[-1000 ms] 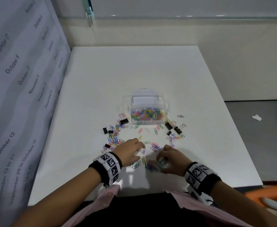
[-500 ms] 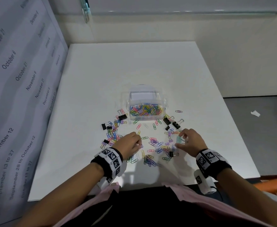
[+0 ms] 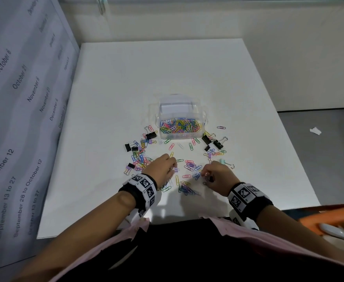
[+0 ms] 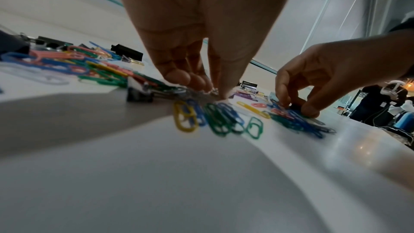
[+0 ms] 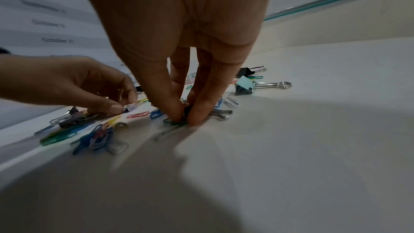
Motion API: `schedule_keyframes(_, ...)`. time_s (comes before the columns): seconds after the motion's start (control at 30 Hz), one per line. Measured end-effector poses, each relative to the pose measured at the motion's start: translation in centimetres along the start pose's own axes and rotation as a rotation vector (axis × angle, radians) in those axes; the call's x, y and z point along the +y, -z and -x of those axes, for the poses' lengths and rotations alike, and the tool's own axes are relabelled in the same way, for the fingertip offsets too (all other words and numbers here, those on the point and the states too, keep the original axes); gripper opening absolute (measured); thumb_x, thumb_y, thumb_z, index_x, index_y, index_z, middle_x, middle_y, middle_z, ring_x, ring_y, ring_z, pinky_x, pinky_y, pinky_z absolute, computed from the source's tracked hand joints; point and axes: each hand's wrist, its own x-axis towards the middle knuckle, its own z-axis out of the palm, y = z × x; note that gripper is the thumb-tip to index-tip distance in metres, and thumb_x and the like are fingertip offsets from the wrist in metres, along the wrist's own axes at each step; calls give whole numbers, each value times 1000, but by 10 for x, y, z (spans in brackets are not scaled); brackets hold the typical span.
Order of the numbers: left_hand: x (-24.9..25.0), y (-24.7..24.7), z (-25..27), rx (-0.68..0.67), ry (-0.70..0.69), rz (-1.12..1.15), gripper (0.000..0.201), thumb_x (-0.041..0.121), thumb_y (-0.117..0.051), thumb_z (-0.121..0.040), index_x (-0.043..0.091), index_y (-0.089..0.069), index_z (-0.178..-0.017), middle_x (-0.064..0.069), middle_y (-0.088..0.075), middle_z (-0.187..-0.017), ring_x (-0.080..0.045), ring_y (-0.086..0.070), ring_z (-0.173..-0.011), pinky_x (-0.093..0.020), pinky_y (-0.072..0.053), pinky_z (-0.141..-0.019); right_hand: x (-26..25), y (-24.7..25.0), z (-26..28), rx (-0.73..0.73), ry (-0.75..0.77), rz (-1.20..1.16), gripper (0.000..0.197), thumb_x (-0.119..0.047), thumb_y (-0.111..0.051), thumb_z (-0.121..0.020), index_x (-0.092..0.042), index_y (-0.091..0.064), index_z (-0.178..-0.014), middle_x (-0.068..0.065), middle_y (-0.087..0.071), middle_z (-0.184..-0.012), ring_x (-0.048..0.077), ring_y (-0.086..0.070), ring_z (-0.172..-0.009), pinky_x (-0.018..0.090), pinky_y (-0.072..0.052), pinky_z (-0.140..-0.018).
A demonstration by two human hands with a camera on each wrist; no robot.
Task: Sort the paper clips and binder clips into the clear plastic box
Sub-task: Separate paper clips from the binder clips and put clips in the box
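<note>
The clear plastic box stands mid-table, its near compartment full of coloured paper clips. Loose paper clips and black binder clips lie scattered in front of it. My left hand is low on the table, and its thumb and fingers pinch a small lilac binder clip. My right hand is close beside it, fingertips down on the table, pinching a small black binder clip among green and blue paper clips. A mint binder clip lies just beyond the right hand.
A wall panel printed with dates runs along the table's left edge. The white table stretches bare beyond the box. The near table edge is close under my wrists. An orange object sits at the lower right, off the table.
The right hand has set the mint binder clip down at the right, then moved back left to the pile and pinched a black clip. The left hand has barely shifted.
</note>
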Motion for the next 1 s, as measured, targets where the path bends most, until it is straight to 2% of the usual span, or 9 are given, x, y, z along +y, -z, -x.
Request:
schedule_keyframes(0.13, 1, 3, -1, 9, 5, 8, 17, 15, -53, -90, 9, -56, -105, -9, -55, -107, -26, -56, -96, -33, -44, -83, 5, 2, -1, 102, 11, -106, 19, 13, -62, -63, -2, -67, -72, 7, -58, -65, 17, -48, -60, 16, -40, -61)
schedule_keyframes(0.3, 3, 5, -1, 20, -2, 41, 12, 16, -53, -90, 10, -56, -100, -8, -62, -102, -25, -57, -92, -29, -41, -76, 7, 19, -7, 57, -82, -46, 25, 11, -57, -63, -5, -67, -81, -1, -52, -74, 13, -44, -66, 23, -34, -66)
schedule_keyframes(0.43, 6, 5, 0, 57, 43, 158, 20, 16, -51, -92, 10, -56, -111, -9, -62, -89, -22, -55, -80, -32, -44, -74, -6, 17, -8, 17, -6, -63, 22, 0, -66, -68, -8, -65, -88, -9, -46, -74, -8, -36, -63, 19, -30, -64)
schedule_keyframes(0.53, 9, 6, 1, 74, 45, 216, 27, 18, -49, -94, 11, -52, -120, -6, -60, -80, -21, -54, -75, -29, -42, -70, -22, 11, -14, -19, 30, -77, 22, -10, -67, -75, -12, -63, -96, -7, -47, -78, 0, -39, -65, 21, -30, -69)
schedule_keyframes(0.6, 12, 7, 2, 68, 37, 233, 30, 22, -48, -94, 14, -49, -123, -9, -65, -85, -25, -59, -78, -32, -47, -74, -35, 7, -21, -34, 37, -98, 28, -15, -67, -78, -14, -61, -105, -2, -50, -87, 10, -41, -71, 21, -31, -72)
schedule_keyframes(0.67, 15, 8, 3, 57, 24, 241, 32, 25, -50, -94, 15, -48, -125, -10, -67, -91, -27, -62, -82, -35, -49, -77, -46, 4, -28, -59, 36, -101, 39, -18, -66, -79, -18, -56, -117, 2, -52, -98, 12, -43, -80, 23, -32, -75)
schedule_keyframes(0.83, 6, 13, 7, 138, 76, 242, 30, 25, -50, -94, 17, -46, -123, -10, -65, -84, -26, -62, -73, -36, -50, -71, -48, 1, -34, -123, -32, 41, 58, -26, -68, -77, -20, -45, -130, 9, -42, -128, 24, -40, -118, 32, -37, -95)
schedule_keyframes(0.9, -5, 17, 10, 160, 115, 212, 30, 18, -48, -94, 15, -45, -123, -11, -63, -83, -27, -58, -69, -38, -49, -69, -45, 2, -36, -169, -45, 91, 58, -26, -69, -77, -18, -45, -129, 10, -42, -128, 26, -39, -119, 34, -38, -97)
schedule_keyframes(1.0, -24, 24, 15, 172, 189, 193, 28, 10, -45, -93, 16, -47, -121, -13, -65, -82, -29, -62, -73, -37, -50, -70, -45, 0, -37, -223, 18, 92, 38, -20, -65, -81, -15, -56, -118, 10, -51, -117, 23, -48, -108, 24, -35, -86)
